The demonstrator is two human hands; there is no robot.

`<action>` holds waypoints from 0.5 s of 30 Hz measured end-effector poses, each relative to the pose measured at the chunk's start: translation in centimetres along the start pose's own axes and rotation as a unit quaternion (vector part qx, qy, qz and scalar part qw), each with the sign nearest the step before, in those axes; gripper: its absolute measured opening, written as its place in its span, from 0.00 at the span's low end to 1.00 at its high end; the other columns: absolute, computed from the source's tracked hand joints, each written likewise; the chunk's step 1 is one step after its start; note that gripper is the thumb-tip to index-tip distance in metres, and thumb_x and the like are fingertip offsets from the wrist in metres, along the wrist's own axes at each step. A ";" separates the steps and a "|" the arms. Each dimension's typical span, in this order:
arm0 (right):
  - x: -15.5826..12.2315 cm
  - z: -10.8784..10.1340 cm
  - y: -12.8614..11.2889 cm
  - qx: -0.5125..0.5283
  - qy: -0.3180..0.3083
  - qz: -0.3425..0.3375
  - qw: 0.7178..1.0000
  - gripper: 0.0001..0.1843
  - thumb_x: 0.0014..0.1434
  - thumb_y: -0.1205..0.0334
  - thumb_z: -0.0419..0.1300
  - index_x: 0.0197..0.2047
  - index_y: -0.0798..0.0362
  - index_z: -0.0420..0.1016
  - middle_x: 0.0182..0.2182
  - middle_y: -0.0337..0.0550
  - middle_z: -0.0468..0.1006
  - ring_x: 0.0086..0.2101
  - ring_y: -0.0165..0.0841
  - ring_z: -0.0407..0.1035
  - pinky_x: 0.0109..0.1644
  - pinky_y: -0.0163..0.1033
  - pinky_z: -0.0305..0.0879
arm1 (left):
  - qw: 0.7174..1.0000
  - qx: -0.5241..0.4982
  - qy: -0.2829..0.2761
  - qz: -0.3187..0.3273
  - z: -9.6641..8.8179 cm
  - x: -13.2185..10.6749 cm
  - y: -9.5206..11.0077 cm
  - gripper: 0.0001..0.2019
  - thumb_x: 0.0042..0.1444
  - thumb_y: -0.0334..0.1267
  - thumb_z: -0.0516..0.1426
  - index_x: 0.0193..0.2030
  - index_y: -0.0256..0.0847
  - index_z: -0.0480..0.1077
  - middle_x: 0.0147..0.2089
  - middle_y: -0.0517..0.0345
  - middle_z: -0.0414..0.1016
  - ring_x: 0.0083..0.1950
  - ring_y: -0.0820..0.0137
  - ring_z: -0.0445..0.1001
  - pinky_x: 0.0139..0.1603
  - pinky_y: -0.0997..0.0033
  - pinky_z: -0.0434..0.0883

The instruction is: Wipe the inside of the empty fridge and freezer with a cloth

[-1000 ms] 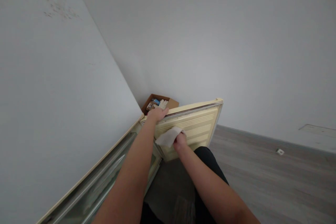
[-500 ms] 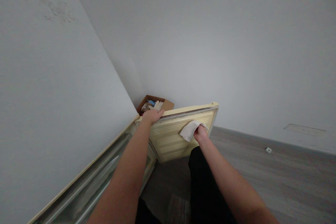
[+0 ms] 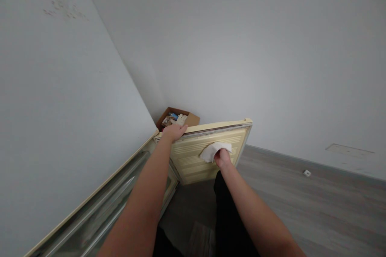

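Observation:
A cream-coloured fridge door (image 3: 193,170) stands swung out from the fridge cabinet, its ribbed inner face towards me. My left hand (image 3: 174,132) grips the door's top edge near the hinge side, fingers over the far side. In my right hand (image 3: 222,158) is a whitish cloth (image 3: 211,152), pressed against the ribbed inner panel around its middle. Part of the cloth hangs out to the left of my fingers. A grey, dirt-marked seal (image 3: 217,129) runs along the door's top border.
Behind the door, a cardboard box (image 3: 193,119) holds a pale work glove (image 3: 180,119) and small items. At left is the open fridge cabinet (image 3: 90,217) with clear shelves or drawers. A small white socket-like piece (image 3: 306,173) lies on the grey wood-look floor (image 3: 280,192) near the wall.
My right hand and the cloth have moved left and slightly down across the door's inner panel. The left hand keeps its hold on the top edge.

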State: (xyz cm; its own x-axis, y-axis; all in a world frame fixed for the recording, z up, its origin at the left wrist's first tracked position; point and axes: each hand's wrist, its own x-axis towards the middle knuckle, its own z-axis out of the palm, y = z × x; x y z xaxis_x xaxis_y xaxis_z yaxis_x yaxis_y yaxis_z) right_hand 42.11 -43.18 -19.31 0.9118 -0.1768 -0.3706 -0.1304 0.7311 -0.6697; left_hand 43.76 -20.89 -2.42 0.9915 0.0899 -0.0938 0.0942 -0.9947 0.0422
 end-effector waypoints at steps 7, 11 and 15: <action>-0.8 0.1 -0.3 0.041 0.000 0.006 0.999 0.06 0.49 0.70 0.58 0.31 0.50 0.68 0.24 0.34 0.78 0.28 0.29 0.75 0.35 0.32 0.75 | 1.000 -0.004 0.001 0.004 -0.1 -0.2 0.1 0.38 0.65 0.61 0.33 0.57 0.47 0.78 0.60 0.44 0.78 0.62 0.50 0.75 0.60 0.54 0.70; -1.1 0.4 -0.7 0.051 0.016 0.016 0.998 0.05 0.53 0.66 0.62 0.34 0.50 0.70 0.27 0.36 0.80 0.30 0.31 0.76 0.34 0.34 0.76 | 1.000 -0.002 0.001 0.005 -0.1 -0.3 0.0 0.38 0.65 0.61 0.33 0.56 0.47 0.78 0.59 0.44 0.79 0.62 0.50 0.75 0.60 0.54 0.69; -1.1 0.3 -0.6 -0.004 0.103 0.025 0.994 0.18 0.54 0.58 0.66 0.47 0.51 0.70 0.35 0.41 0.81 0.35 0.34 0.77 0.35 0.36 0.76 | 1.000 -0.001 0.001 0.007 -0.2 -0.4 0.1 0.38 0.65 0.61 0.33 0.57 0.47 0.78 0.58 0.44 0.79 0.61 0.50 0.75 0.60 0.55 0.70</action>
State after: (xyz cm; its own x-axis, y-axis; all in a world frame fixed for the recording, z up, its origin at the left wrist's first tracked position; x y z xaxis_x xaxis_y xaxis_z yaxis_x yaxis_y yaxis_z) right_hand 41.29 -43.20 -18.27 0.8054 -0.2717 -0.5267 -0.1781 0.7367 -0.6523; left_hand 43.41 -20.99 -2.18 0.9929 0.0754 -0.0919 0.0799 -0.9957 0.0461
